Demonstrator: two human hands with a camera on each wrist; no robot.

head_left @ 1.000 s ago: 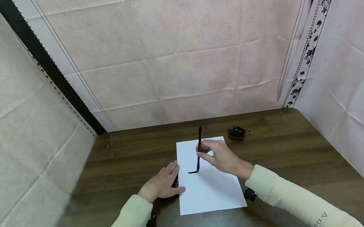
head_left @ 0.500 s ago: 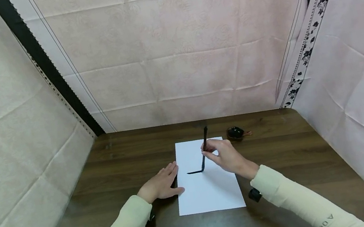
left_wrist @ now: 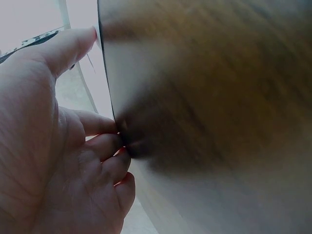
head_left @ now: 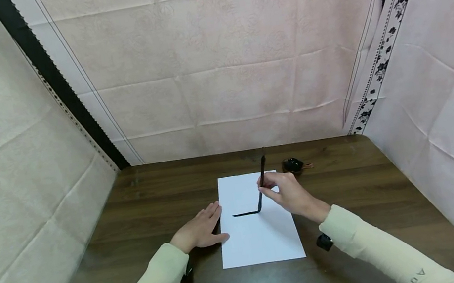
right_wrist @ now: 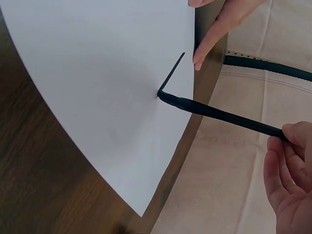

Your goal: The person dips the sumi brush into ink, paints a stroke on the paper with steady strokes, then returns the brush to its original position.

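A white sheet of paper (head_left: pixel 257 241) lies on the wooden table. My right hand (head_left: pixel 287 192) pinches a dark brush (head_left: pixel 262 173) partway up its handle. The brush leans slightly, and its bent tip touches the paper at the right end of a thin black line (head_left: pixel 243 214). In the right wrist view the brush (right_wrist: pixel 219 114) runs from the thumb and fingers (right_wrist: pixel 280 170) down to that line (right_wrist: pixel 173 70). My left hand (head_left: pixel 200 228) rests at the paper's left edge, fingers extended. Its fingertips meet the edge in the left wrist view, where the palm (left_wrist: pixel 73 185) shows.
Behind the paper's far right corner sits a small glossy black object (head_left: pixel 292 165) with a short brownish end. The brown table (head_left: pixel 151 199) meets pale cloth hangings (head_left: pixel 219 92) at the back and on both sides.
My right hand has moved the brush to the right across the paper, and the black line has grown longer behind it. The left hand stays in place.
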